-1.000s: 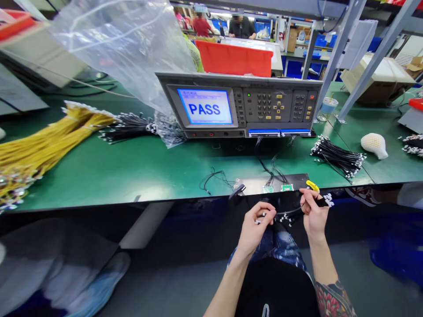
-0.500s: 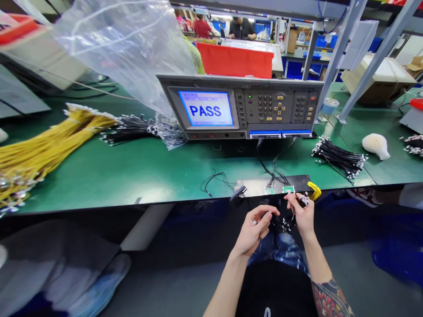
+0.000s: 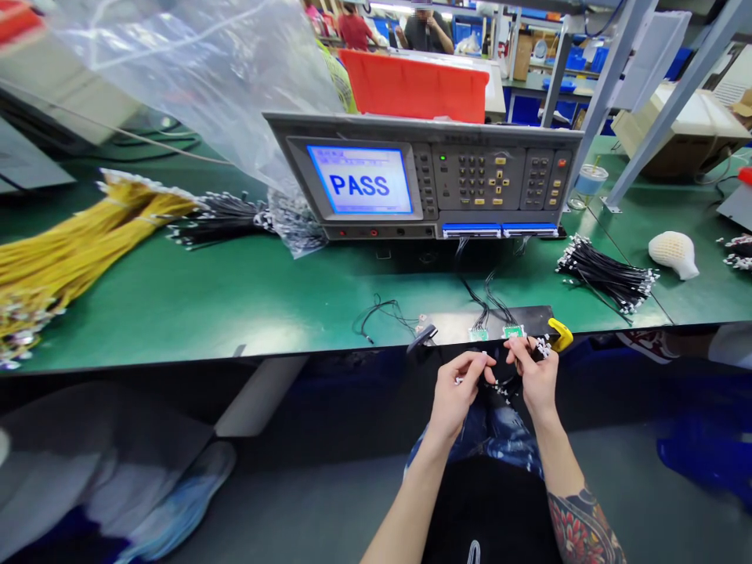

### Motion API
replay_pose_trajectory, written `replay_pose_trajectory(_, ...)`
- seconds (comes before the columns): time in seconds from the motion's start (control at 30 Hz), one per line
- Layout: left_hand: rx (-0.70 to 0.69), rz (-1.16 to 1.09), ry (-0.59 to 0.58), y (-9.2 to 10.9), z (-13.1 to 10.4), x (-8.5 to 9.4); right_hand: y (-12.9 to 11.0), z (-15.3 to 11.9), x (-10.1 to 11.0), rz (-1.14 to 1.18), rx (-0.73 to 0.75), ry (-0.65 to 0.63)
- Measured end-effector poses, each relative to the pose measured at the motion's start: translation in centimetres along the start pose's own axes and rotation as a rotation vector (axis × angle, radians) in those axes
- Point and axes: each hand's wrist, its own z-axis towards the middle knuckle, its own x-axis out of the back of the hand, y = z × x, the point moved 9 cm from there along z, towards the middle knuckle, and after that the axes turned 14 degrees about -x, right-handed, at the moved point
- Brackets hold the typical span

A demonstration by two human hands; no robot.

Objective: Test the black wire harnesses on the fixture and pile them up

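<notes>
My left grip (image 3: 451,395) pinches a small white plug (image 3: 484,355); my right grip (image 3: 539,384) holds several white plugs (image 3: 544,346) near the green board (image 3: 513,332). On the bench (image 3: 294,298), I see the machine (image 3: 423,204) reading PASS.

The green worktable (image 3: 305,301) is smooth with a soft gloss, pale glare showing near its front edge; the black plate (image 3: 451,327) at that edge carries a brighter sheen; the white connectors (image 3: 543,347) beside it look like hard plastic; the yellow clamp (image 3: 562,336) there, smooth plastic; farther back, the instrument (image 3: 432,135) has a matt grey casing; the bag (image 3: 217,86) is crinkled, shiny clear plastic.
</notes>
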Motion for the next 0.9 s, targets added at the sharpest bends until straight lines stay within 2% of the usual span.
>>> replay_pose_trajectory(0.17, -0.118, 0.174, 0.083, 0.7, 1.1, 1.0, 0.2, 0.1, -0.1, 0.009, 0.026, -0.010)
replay_pose_trajectory(0.37, -0.187, 0.213, 0.146, 0.9, 1.4, 1.3, 0.4, 0.2, 0.0, -0.006, 0.028, -0.011)
replay_pose_trajectory(0.7, -0.204, 0.213, 0.241, 0.6, 1.2, 1.1, 0.6, 0.2, 0.0, -0.031, 0.025, -0.017)
replay_pose_trajectory(0.9, -0.192, 0.215, 0.224, 0.7, 1.7, 1.2, 0.8, 0.5, -0.2, -0.019, -0.035, -0.047)
